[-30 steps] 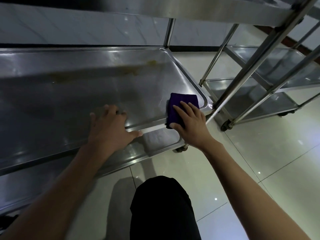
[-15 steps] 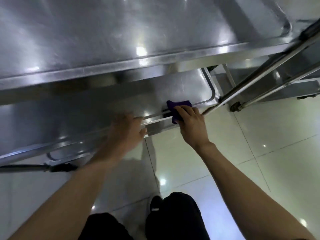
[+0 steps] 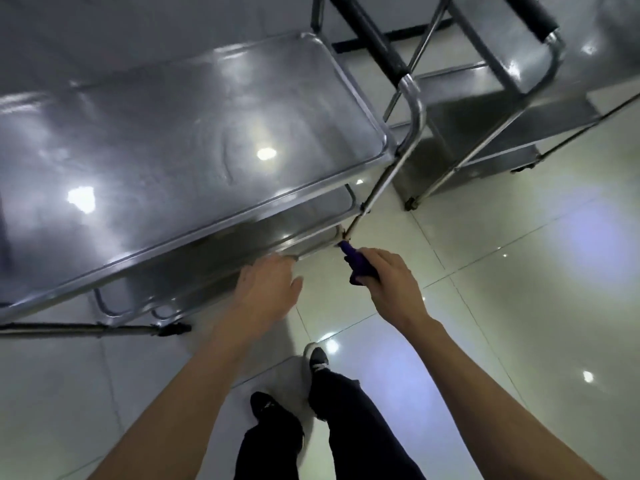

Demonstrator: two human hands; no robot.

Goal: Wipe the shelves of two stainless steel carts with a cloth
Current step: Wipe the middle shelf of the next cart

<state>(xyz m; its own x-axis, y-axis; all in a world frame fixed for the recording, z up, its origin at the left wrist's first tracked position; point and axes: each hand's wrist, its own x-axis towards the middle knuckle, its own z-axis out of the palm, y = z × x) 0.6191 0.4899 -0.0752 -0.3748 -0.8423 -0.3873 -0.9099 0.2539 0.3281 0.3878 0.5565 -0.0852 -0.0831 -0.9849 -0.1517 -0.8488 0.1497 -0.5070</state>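
A stainless steel cart (image 3: 194, 216) fills the left of the view, its shiny top shelf seen from above and two lower shelves showing under its front edge. My right hand (image 3: 388, 278) grips a folded purple cloth (image 3: 356, 263) just off the cart's front right corner, beside the corner post. My left hand (image 3: 270, 285) hovers with fingers apart at the front rim of a lower shelf, holding nothing. A second steel cart (image 3: 485, 98) stands at the upper right.
Both carts have black-gripped push handles (image 3: 374, 39) rising at their ends. Glossy pale floor tiles (image 3: 519, 271) spread to the right and below. My legs in dark trousers and black shoes (image 3: 266, 403) stand close to the cart's front.
The view rose from the middle shelf to above the top shelf as I stood up. My right hand pulled the cloth off the shelf corner. My left hand lifted off the shelf rim.
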